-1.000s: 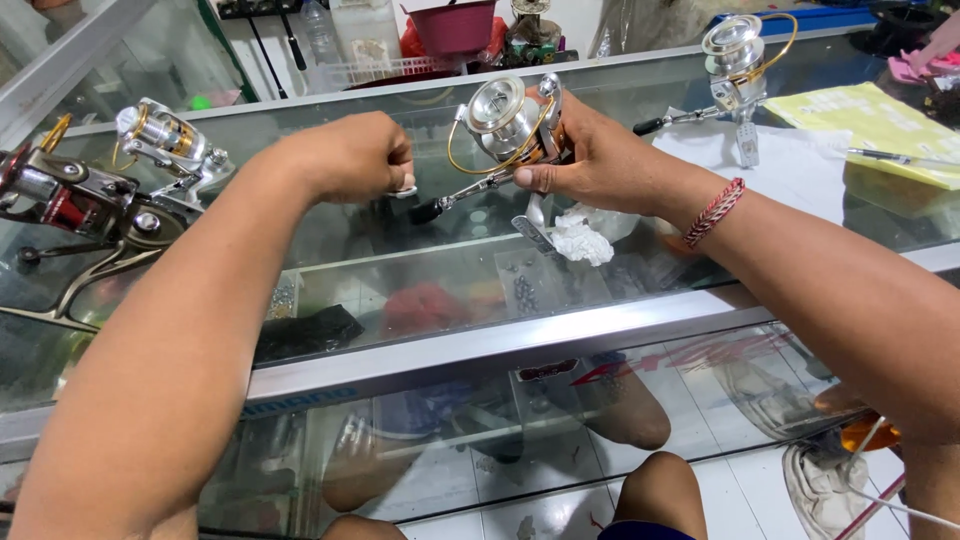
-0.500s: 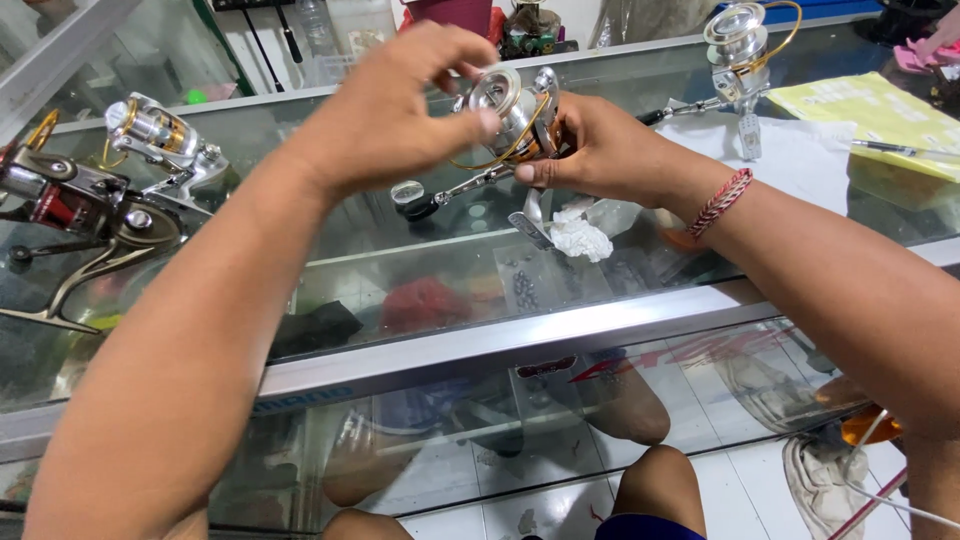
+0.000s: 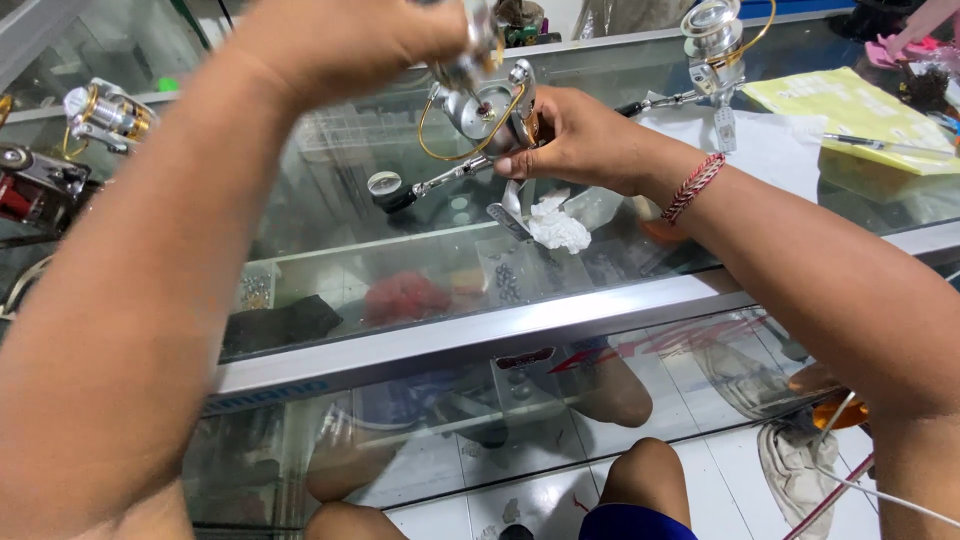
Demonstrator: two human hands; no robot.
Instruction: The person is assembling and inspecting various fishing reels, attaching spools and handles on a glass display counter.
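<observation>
My right hand grips a silver spinning fishing reel with a gold bail wire, held just above the glass counter. The reel's crank handle with a black knob sticks out to the lower left. My left hand is raised at the top of the view, closed over the top part of the reel, its spool end. A crumpled white tissue lies on the glass right under the reel.
Other reels rest at the left and stand at the back right. A yellow paper pad with a pen lies far right. Small goods show through the glass case. My knees and sandals appear below.
My left hand rose from a fist resting on the counter left of the reel up to the reel's top and closed on it. The right hand kept holding the reel.
</observation>
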